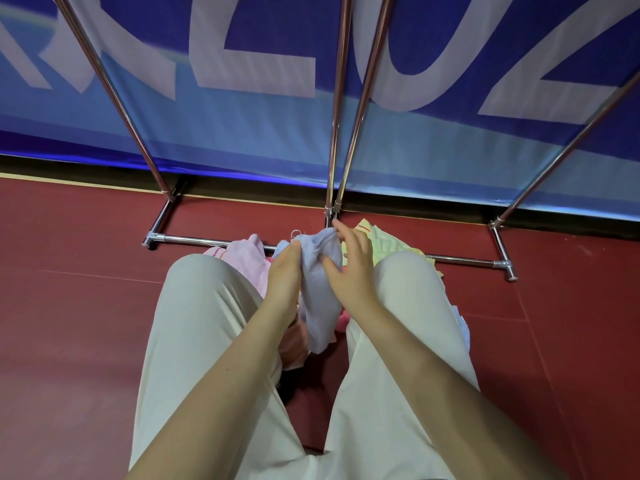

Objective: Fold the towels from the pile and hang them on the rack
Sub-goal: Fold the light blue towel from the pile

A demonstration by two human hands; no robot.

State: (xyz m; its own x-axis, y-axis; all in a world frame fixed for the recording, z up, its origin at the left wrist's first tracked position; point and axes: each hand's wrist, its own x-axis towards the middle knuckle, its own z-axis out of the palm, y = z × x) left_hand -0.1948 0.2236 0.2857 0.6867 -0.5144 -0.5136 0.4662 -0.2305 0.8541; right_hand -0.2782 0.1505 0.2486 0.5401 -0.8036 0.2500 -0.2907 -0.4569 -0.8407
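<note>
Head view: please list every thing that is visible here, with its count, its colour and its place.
pale blue towel: one, held up between the knees.
pink towel: one, on the floor by the left knee.
yellow towel: one, on the floor beyond the right knee.
rack: one, chrome, its feet on the floor at the banner.
banner: one, blue with white letters, behind the rack.
floor: dark red.
trousers: cream, on both legs.
left hand: pinches the pale blue towel.
right hand: holds its top edge.
</note>
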